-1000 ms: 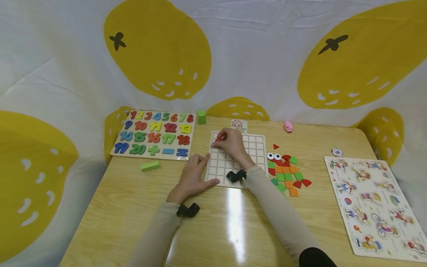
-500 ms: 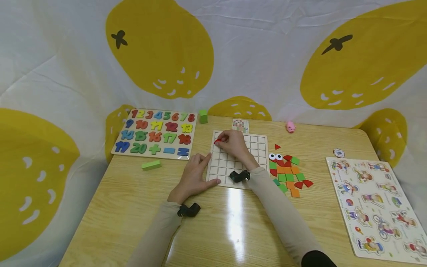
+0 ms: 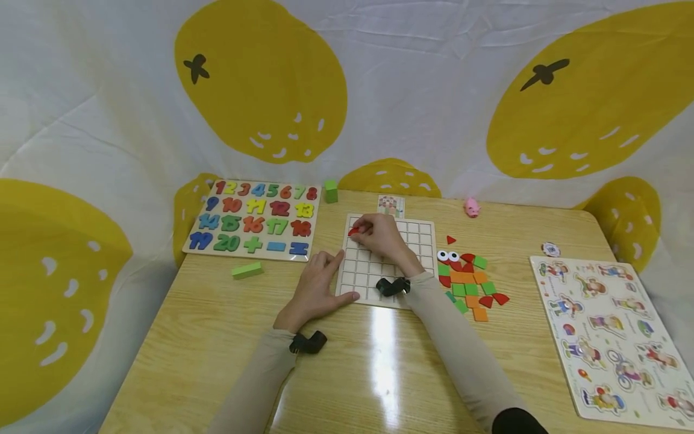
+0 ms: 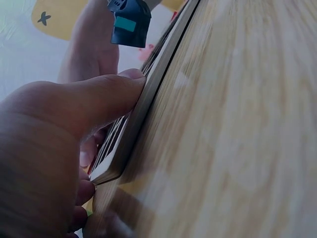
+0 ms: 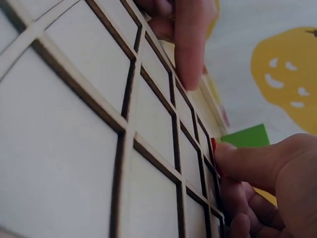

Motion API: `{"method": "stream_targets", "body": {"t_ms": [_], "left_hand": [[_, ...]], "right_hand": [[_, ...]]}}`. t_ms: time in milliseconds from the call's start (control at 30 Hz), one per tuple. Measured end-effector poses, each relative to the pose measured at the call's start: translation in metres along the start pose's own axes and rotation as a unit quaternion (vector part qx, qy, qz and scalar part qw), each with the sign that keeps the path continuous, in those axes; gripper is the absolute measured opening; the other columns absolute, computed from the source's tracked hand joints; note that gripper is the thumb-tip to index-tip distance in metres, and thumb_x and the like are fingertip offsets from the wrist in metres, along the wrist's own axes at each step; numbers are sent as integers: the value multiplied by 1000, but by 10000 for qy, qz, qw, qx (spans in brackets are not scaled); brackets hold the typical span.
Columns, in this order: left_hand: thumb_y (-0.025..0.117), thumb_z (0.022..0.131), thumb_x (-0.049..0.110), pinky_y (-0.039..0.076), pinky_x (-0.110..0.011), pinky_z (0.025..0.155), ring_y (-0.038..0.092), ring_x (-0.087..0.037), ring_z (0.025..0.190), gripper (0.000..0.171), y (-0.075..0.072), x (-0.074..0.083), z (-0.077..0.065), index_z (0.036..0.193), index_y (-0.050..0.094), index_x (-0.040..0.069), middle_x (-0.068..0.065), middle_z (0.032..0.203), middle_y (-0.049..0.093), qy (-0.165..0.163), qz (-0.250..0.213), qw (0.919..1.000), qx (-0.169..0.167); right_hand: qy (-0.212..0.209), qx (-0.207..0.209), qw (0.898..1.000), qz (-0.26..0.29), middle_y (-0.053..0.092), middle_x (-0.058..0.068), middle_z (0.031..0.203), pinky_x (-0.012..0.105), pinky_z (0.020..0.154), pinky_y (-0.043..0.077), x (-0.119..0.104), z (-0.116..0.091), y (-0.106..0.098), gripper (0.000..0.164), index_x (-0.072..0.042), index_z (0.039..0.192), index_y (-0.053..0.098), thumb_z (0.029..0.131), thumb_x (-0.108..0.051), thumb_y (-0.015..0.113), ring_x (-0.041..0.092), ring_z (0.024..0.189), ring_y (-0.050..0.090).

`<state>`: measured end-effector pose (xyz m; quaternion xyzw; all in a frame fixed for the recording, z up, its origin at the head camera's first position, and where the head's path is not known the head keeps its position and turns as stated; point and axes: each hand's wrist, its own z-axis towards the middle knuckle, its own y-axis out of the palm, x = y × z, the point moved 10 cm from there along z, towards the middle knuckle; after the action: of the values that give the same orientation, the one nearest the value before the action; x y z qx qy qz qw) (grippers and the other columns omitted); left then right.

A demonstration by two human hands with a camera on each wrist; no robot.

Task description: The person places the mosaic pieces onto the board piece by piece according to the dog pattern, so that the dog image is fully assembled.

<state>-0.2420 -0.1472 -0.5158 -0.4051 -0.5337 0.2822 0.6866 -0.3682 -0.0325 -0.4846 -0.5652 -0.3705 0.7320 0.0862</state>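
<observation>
A pale wooden grid board (image 3: 362,266) lies in the middle of the table. My left hand (image 3: 312,290) rests at its near left corner. The index finger touches the left edge and the thumb (image 4: 116,94) presses on the near edge, both fairly straight. Over the board's far left squares, my right hand (image 3: 384,239) pinches a small red piece (image 3: 354,231) between thumb and fingertips. Only a sliver of that red piece (image 5: 214,145) shows in the right wrist view; its full shape is hidden. A small printed picture card (image 3: 390,205) lies just beyond the board.
Right of the board lie loose green, orange and red pieces (image 3: 470,288) and two eye discs (image 3: 447,255). A number puzzle (image 3: 252,217) and green blocks (image 3: 247,270) are at left. A figure puzzle (image 3: 607,325), a pink pig (image 3: 472,207) and a patterned chip (image 3: 550,249) are at right.
My right hand stays over the far left squares with the red piece, its fingers shifting only slightly. The left hand keeps its place at the board's corner.
</observation>
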Motion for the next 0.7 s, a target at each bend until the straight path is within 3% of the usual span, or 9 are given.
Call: {"method": "stream_targets", "body": {"t_ms": [233, 367, 500, 600, 700], "left_hand": [[67, 76, 72, 32, -32, 82, 37, -17, 99, 104, -1, 2, 0, 155, 33, 14, -1, 114, 43, 49, 8, 10000, 36], [67, 76, 71, 33, -32, 84, 38, -17, 101, 104, 0, 5, 0, 155, 32, 14, -3, 116, 44, 64, 30, 10000, 18], [67, 76, 72, 34, -33, 84, 38, -17, 102, 104, 1, 6, 0, 155, 33, 14, -3, 118, 45, 43, 49, 10000, 40], [68, 75, 72, 34, -34, 84, 38, -17, 102, 105, 1, 5, 0, 155, 32, 15, -3, 118, 45, 13, 57, 10000, 66], [68, 74, 73, 34, -33, 84, 37, -17, 102, 106, 1, 2, -1, 156, 32, 15, -3, 119, 44, -41, 76, 9999, 65]], "right_hand": [[-74, 22, 9999, -150, 69, 4, 83, 27, 66, 53, -1, 1, -1, 19, -5, 102, 76, 85, -13, 78, 15, 71, 65], [-300, 202, 9993, -87, 69, 3, 84, 27, 64, 51, -3, -8, -20, 22, -5, 105, 76, 85, -15, 78, 14, 71, 62], [-389, 644, 9971, -90, 69, 5, 86, 27, 64, 49, 7, -32, -72, 24, -5, 107, 75, 86, -17, 77, 17, 73, 61], [-82, 763, 9965, -318, 69, 7, 87, 25, 65, 49, 33, -60, -121, 27, -4, 108, 74, 87, -19, 77, 19, 75, 61], [436, 614, 9944, -735, 69, 9, 91, 27, 68, 49, 68, -93, -161, 30, -3, 112, 72, 88, -20, 76, 22, 79, 62]]}}
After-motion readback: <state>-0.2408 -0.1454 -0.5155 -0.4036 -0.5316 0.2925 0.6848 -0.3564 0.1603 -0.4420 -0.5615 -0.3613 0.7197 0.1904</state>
